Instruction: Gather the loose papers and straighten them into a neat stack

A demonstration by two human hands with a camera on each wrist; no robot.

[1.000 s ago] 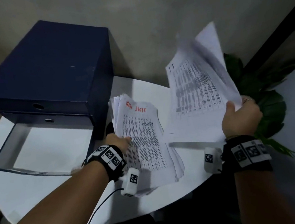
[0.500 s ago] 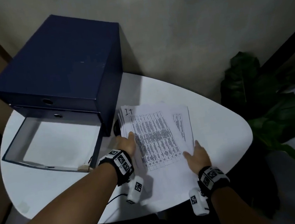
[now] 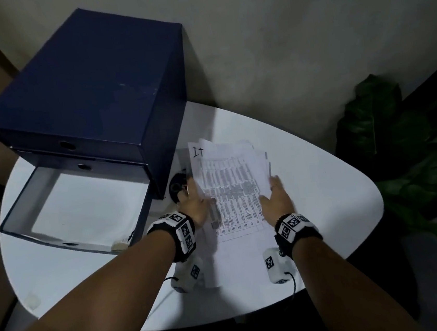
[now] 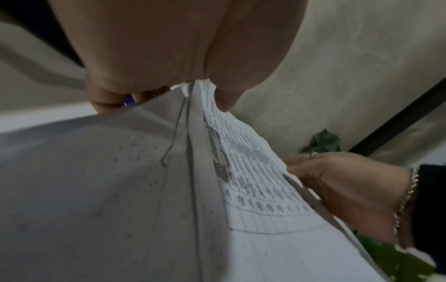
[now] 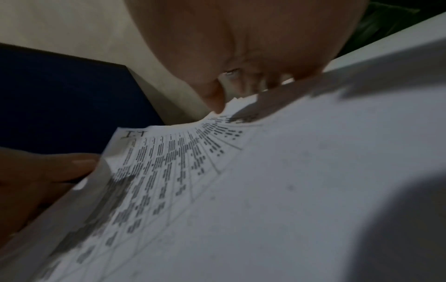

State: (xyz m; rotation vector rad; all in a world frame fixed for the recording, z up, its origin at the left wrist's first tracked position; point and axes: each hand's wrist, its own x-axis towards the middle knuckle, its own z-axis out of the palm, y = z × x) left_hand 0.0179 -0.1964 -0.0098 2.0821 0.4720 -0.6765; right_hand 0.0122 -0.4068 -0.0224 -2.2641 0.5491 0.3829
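A pile of printed papers (image 3: 231,191) lies on the white table (image 3: 324,194), its far edges fanned unevenly, with the top sheet marked "I.t". My left hand (image 3: 192,193) grips the pile's left edge; in the left wrist view the thumb lies on top of the papers (image 4: 241,190) and the fingers (image 4: 106,101) sit under them. My right hand (image 3: 275,186) holds the right edge. In the right wrist view its thumb presses the papers (image 5: 217,190) from above and its fingers (image 5: 253,80) curl past the edge. The left side of the pile is lifted slightly.
A dark blue drawer box (image 3: 89,93) stands just left of the papers, its lower drawer (image 3: 80,208) pulled open towards me. A small dark round object (image 3: 177,186) lies between box and pile. A leafy plant (image 3: 401,158) stands beyond the table's right edge, and a wall lies behind.
My right hand brought the raised sheets down onto the pile, then slid in to the pile's right edge. My left hand stayed at the left edge.
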